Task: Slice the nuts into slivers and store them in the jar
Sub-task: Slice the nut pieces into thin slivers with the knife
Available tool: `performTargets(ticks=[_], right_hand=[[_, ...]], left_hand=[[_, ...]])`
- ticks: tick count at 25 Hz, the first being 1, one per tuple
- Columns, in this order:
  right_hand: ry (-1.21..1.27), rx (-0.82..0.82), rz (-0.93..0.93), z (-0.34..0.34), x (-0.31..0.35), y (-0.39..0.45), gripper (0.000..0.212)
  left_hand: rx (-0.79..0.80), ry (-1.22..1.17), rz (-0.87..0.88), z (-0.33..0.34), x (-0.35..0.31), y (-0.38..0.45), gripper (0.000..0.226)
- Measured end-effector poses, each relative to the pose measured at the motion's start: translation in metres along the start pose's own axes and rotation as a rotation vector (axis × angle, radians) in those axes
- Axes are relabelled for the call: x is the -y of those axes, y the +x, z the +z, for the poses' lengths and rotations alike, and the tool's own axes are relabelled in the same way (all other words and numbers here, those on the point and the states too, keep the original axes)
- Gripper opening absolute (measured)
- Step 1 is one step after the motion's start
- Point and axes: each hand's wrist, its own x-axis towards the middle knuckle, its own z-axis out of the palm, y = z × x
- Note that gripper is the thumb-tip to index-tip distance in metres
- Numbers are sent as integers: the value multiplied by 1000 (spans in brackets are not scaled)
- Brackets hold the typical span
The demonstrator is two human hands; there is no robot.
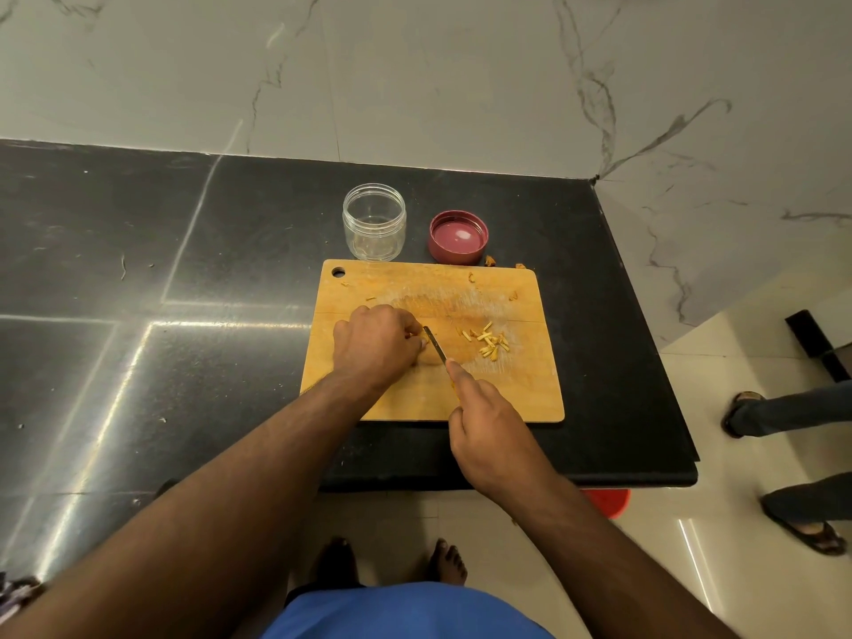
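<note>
A wooden cutting board (507,389) lies on the black counter. My left hand (375,345) rests on the board with its fingertips pinching a nut (423,335), which is mostly hidden. My right hand (484,431) grips the knife (435,345), index finger along its back, blade right beside the left fingertips. A small heap of pale nut slivers (488,345) lies on the board to the right of the blade. Behind the board stands the clear jar (374,222), lid off, apparently holding a few slivers at the bottom.
The jar's maroon lid (458,237) lies upside down right of the jar. Bits of nut skin (490,261) lie at the board's far edge. The counter (184,279) ends close on the right; another person's sandalled feet (802,514) stand there. A red bucket (608,500) shows below the counter edge.
</note>
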Motion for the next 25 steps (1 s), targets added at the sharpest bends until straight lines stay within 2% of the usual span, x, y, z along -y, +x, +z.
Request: performTargets(ticks=[13,17,22,25], right_hand=[[-37,57,36,3,6,-7,59],[-40,35,42,2,0,-16,57],[16,-83,29,-2,-3,-21,57],[41,-68,8,-3,0,-17,57]], left_hand=[[25,52,-47,-5,-8,5,22],[25,58,-39,-4,-7,3,22],[26,51,-22,-2,-3,1,23],[4,49,-16,-2,-3,-2,23]])
